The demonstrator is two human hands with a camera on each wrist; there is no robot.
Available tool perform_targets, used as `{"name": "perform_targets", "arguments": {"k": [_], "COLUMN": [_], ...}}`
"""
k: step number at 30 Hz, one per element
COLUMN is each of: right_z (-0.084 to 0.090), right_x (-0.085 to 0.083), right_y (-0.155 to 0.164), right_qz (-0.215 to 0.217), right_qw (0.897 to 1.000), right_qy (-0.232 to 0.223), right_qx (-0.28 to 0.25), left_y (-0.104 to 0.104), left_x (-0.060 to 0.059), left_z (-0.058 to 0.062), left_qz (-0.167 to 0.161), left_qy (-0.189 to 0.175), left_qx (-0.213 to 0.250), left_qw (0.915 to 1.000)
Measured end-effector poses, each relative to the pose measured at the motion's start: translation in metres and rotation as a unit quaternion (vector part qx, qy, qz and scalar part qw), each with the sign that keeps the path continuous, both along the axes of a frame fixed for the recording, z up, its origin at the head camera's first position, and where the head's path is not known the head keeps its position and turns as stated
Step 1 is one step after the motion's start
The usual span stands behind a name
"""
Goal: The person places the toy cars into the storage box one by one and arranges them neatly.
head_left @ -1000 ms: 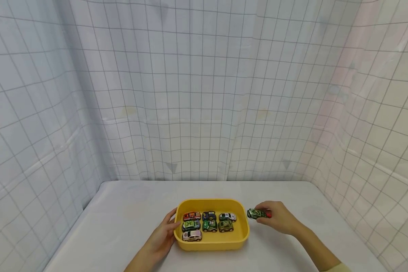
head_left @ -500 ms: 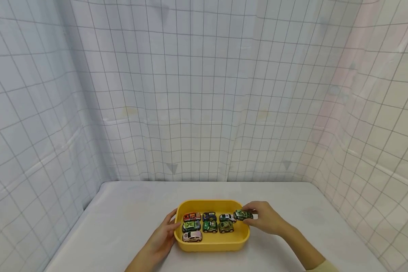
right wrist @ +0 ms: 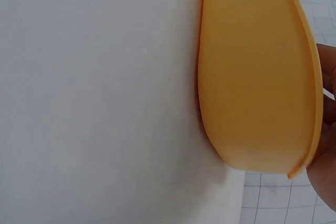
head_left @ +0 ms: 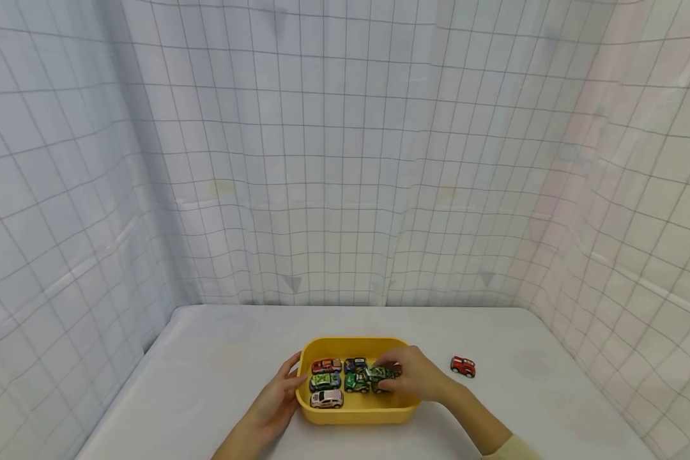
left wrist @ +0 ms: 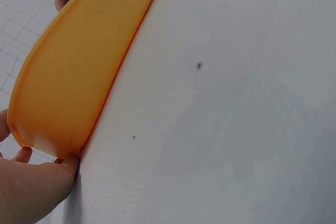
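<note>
A yellow plastic tub (head_left: 356, 416) holds several small toy cars. My left hand (head_left: 273, 406) grips its left end, and in the left wrist view my thumb and fingertips touch the tub wall (left wrist: 68, 66). Inside the tub's right half, my right hand (head_left: 416, 374) pinches a green camouflage toy car (head_left: 380, 372) above other cars, partly covering them. To the left sit an orange-red car (head_left: 326, 366), a lime-green car (head_left: 324, 382), a white-and-pink car (head_left: 326, 399), a dark blue car (head_left: 355, 365) and a green car (head_left: 356, 383). The right wrist view shows mostly the tub's outer wall (right wrist: 257, 77).
A red toy car (head_left: 463, 367) stands on the white tabletop (head_left: 523, 396), right of the tub. Grid-patterned white curtains (head_left: 345, 191) enclose the table at the back and both sides.
My right hand has carried the green camouflage car leftward from beside the tub, over its right rim and inside. The red car has come into view on the table. My left hand stays put.
</note>
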State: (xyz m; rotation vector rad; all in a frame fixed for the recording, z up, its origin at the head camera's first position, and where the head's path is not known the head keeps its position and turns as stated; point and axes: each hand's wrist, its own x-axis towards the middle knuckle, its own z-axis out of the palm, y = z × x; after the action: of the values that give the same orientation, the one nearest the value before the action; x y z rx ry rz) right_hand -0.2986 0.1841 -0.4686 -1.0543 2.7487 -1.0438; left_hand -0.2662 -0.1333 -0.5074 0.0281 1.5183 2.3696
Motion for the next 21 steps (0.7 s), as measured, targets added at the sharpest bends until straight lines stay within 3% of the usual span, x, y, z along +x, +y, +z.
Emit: {"name": "perform_targets", "arguments": {"k": [5, 12, 21], "right_z": [-0.006, -0.009, -0.012], "right_x": [-0.001, 0.001, 0.003], "right_y": [-0.019, -0.036, -0.047], "right_qz": [0.014, 0.03, 0.045], "right_qw": [0.999, 0.995, 0.992], "right_qy": [0.005, 0.046, 0.04], "right_qx": [0.028, 0.085, 0.115], "left_y": [0.0, 0.0, 0.0], "left_x": [-0.001, -0.001, 0.0], "left_z": [0.001, 0.0, 0.0], "left_qz": [-0.002, -0.002, 0.006], "left_qy": [-0.002, 0.0, -0.005], "left_qx": [-0.003, 0.0, 0.0], "left_qw": [1.0, 1.0, 1.0]}}
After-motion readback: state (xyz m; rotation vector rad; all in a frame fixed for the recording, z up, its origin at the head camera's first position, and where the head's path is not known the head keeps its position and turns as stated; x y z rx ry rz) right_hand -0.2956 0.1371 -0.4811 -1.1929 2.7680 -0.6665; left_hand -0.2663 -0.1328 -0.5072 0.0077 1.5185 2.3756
